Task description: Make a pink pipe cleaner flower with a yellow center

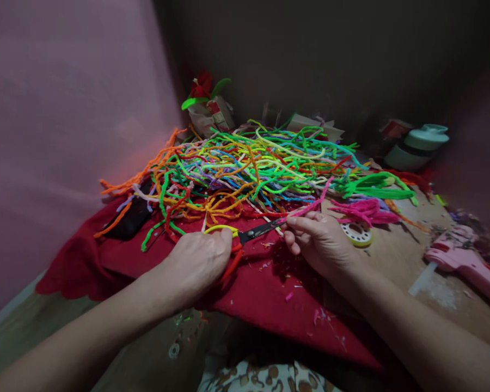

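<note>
Dim, uneven light leaves the back wall (330, 60) nearly black at upper right while the left wall (65, 109) shows dull purple, a dark shadow (298, 272) lies on the red cloth (265, 305) below the right hand (316, 237), and wide-angle distortion stretches the forearms (106, 326) toward the softly blurred lower corners.

Dark-bladed, yellow-and-red-handled scissors (251, 234), pointing rightward above the red cloth (265, 296); at the tips, a fuzzy hot-pink pipe cleaner (310, 207), lightly bent, slanting up and away to the right.
</note>
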{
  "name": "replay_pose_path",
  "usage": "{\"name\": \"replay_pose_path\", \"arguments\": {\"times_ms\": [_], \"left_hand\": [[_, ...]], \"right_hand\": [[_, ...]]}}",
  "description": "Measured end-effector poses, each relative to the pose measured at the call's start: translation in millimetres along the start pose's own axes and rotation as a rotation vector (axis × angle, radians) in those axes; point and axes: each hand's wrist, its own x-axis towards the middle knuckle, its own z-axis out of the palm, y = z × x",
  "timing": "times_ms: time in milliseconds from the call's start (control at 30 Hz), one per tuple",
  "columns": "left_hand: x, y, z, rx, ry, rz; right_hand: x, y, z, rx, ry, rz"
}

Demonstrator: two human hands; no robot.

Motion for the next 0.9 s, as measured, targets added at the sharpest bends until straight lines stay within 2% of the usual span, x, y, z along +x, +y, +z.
{"name": "replay_pose_path", "arguments": {"times_ms": [433, 900], "left_hand": [[-0.8, 2.2, 5.7, -0.057, -0.081, 0.048], [-1.2, -0.2, 3.4, -0.078, -0.090, 0.042]], "right_hand": [[1.4, 3.1, -2.9, 0.021, -0.029, -0.010], [-2.8, 2.3, 1.5, -0.026, -0.023, -0.028]]}}
